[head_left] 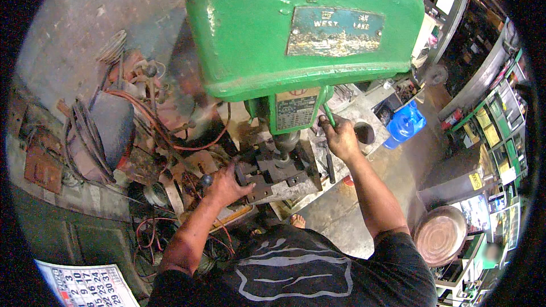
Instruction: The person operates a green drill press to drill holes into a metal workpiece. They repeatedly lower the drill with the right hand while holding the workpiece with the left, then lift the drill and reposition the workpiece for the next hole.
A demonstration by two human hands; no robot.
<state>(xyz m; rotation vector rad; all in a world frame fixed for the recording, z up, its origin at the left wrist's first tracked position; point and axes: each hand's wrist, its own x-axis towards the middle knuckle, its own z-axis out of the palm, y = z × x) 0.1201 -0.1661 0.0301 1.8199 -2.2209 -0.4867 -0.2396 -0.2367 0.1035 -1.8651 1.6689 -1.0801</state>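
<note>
Green drill-press housing (261, 34) overhangs the chuck (286, 143) and dark metal block (273, 171) beneath. Right hand (341, 139) curls around the green lever (328, 112), likely for leverage; left hand (226, 186) meets the block's edge, seemingly steadying it, grip unclear.

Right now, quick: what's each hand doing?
Left hand: beside the metal block; grip cannot be told.
Right hand: closed, holding the green lever.

Dark metal blocks (273, 166) on drill-press table (296, 190)
</note>
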